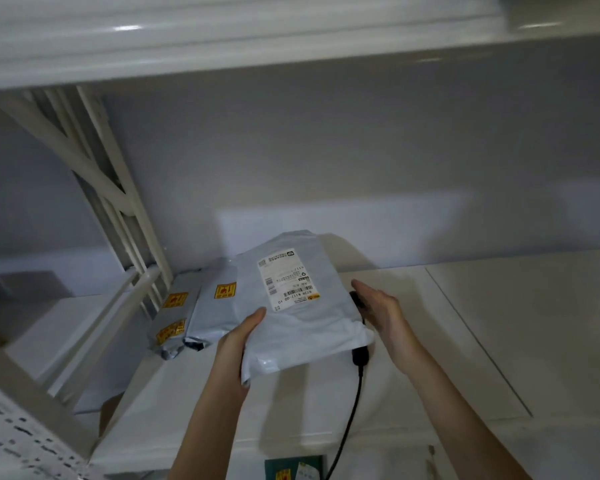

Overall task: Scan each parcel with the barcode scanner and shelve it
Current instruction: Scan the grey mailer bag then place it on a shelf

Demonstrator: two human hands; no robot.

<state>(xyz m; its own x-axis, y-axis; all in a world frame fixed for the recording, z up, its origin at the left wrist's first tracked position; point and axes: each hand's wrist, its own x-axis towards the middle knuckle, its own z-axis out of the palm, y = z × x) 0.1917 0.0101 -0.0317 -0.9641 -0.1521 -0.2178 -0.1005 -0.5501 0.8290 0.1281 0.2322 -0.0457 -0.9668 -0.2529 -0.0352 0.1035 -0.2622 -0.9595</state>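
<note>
Left hand (246,332) grips grey mailer (302,306) label-up over shelf (465,341); right hand (378,308) clasps corded scanner (359,356), half hidden, for shelving.

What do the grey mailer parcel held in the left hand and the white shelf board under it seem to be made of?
The grey mailer parcel looks like thin plastic film: it is creased, slightly glossy, and sags at its lower edge, with a paper label stuck on. The white shelf board looks like painted metal or laminate, smooth with a dull sheen; which one cannot be told.
</note>
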